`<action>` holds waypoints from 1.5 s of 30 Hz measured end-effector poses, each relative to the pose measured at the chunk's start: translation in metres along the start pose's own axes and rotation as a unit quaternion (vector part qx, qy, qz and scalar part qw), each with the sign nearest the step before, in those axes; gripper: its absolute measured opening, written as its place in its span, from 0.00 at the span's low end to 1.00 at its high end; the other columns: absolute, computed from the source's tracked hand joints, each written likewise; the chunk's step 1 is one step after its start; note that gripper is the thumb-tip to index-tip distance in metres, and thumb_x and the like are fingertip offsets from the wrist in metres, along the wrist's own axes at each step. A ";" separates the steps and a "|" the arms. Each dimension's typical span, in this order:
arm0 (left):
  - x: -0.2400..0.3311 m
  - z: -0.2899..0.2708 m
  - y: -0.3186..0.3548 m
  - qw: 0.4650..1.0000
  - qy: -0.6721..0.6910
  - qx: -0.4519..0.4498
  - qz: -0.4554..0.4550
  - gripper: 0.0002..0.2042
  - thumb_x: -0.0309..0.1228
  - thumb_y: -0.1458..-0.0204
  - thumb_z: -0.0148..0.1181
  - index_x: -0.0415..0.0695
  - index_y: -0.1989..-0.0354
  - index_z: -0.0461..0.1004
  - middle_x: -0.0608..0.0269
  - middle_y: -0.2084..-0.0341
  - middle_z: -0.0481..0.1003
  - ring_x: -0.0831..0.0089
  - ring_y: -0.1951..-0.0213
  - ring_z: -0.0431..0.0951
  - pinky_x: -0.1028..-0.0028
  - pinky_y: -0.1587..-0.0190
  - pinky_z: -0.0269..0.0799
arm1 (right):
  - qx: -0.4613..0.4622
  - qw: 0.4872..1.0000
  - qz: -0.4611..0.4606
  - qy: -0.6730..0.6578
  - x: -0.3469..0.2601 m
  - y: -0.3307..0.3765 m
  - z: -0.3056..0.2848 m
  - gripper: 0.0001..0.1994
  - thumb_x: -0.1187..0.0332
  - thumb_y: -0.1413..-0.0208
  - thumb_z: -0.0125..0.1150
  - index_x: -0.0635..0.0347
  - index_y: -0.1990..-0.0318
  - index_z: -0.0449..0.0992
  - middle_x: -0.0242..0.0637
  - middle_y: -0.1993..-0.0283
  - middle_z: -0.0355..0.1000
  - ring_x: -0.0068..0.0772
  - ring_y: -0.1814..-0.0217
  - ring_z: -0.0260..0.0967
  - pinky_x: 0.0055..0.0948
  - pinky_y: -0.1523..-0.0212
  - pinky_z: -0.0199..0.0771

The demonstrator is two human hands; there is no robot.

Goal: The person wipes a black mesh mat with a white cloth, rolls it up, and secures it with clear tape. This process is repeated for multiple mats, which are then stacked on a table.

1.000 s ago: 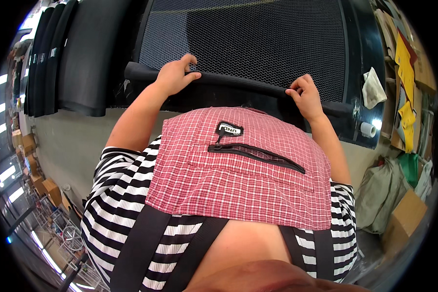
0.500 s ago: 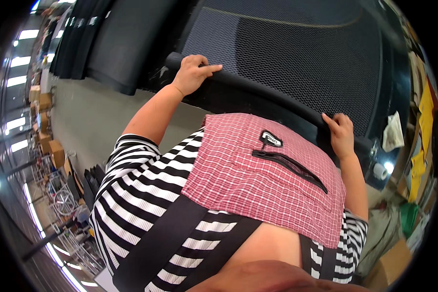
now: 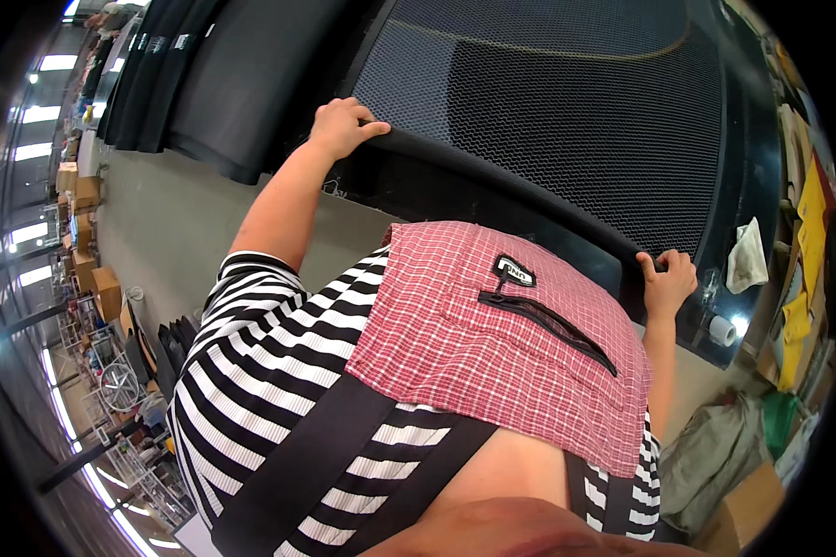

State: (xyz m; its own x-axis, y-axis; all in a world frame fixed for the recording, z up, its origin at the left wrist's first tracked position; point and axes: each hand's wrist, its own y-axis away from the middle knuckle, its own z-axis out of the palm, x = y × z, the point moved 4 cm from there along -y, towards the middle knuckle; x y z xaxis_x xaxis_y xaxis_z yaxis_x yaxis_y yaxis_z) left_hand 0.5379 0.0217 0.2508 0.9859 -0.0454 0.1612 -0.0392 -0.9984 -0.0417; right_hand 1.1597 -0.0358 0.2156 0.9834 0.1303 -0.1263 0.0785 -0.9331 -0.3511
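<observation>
A large black mat with a honeycomb texture lies on a dark, shiny table. Its near edge forms a rolled dark rim running slantwise in front of me. At the left end of that rim, my left hand is closed on the mat, thumb pointing right along it. My right hand grips the right end, thumb and fingers bent around the edge. The undersides of both grips are hidden. A curved yellowish line crosses the far part of the mat.
Dark sheets hang over an edge at the far left. A white cloth and a white roll lie on the table's right side. Yellow pieces and a grey-green cloth bundle are farther right. Cardboard boxes stand at left.
My hands have moved apart, the left one leftward and the right one rightward and nearer to me. They now hold the ends of the rolled edge, which looks thinner.
</observation>
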 end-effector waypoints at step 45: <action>0.009 -0.022 -0.085 0.977 0.027 0.114 0.180 0.08 0.35 0.40 0.62 0.46 0.57 0.78 0.60 0.62 0.75 0.57 0.55 0.76 0.60 0.48 0.71 | 0.026 0.978 -0.059 -0.196 0.014 -0.104 -0.008 0.11 0.62 0.48 0.73 0.57 0.67 0.77 0.34 0.60 0.74 0.45 0.55 0.70 0.43 0.52 0.69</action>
State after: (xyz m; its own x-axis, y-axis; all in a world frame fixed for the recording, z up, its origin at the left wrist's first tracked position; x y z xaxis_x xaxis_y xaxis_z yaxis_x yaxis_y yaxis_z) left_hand 0.5462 0.1056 0.2777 0.9045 -0.4002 0.1475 -0.3387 -0.8841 -0.3220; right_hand 1.1663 0.0603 0.2582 0.8287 0.3637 -0.4255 0.1688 -0.8872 -0.4294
